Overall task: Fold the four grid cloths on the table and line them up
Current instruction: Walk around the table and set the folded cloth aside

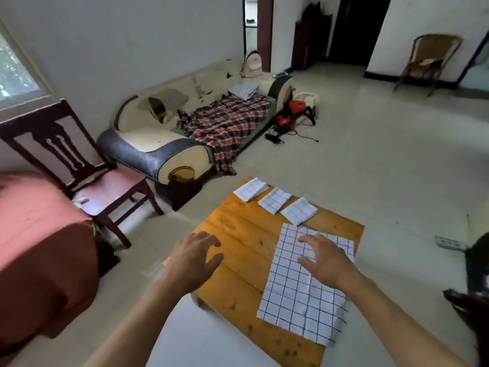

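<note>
Cloth (304,292) unfolded under right hand (324,260) | left hand (194,256) beside, over table (238,234) | hands spread, empty

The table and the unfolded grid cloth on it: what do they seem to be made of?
The table looks like solid wood planks with an orange-yellow, slightly glossy varnish: dark knots, grain and seams between boards show. The unfolded grid cloth seems a thin woven fabric, perhaps cotton, matte white with dark printed or woven lines; it keeps fold creases and wrinkles at its edge. The exact fibre cannot be told.

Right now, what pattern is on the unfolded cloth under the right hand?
White with a dark thin-line grid on the unfolded cloth beneath the right hand; head view.
</note>
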